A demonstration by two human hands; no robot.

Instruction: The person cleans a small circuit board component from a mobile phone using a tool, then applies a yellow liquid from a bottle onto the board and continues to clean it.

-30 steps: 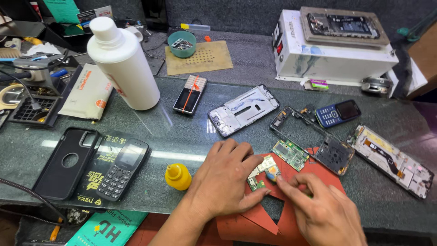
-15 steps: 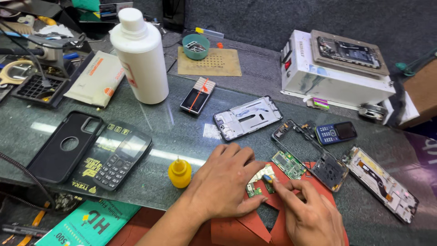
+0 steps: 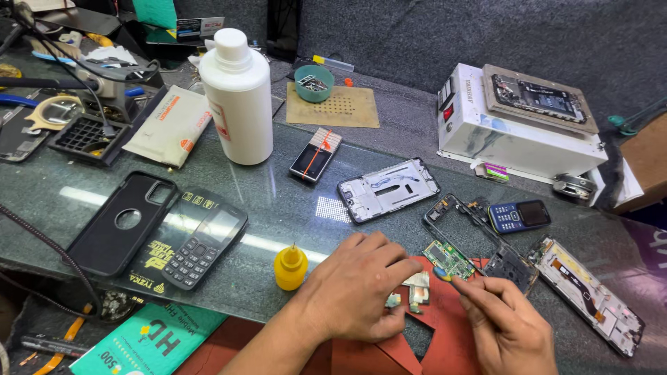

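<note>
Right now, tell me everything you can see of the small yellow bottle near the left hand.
The small yellow plastic bottle stands upright on the green stone-look glass-topped counter, near its front edge. It is squat and round, with a narrower neck and a thin needle-like tip pointing up. It looks capped or fitted with a dispensing nozzle; its contents cannot be seen. Nothing touches it: the left hand lies just to its right, apart from it, and the black keypad phone lies to its left.

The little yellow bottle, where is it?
In the head view, the little yellow bottle stands on the glass counter, just left of the left hand and right of the black keypad phone.
</note>
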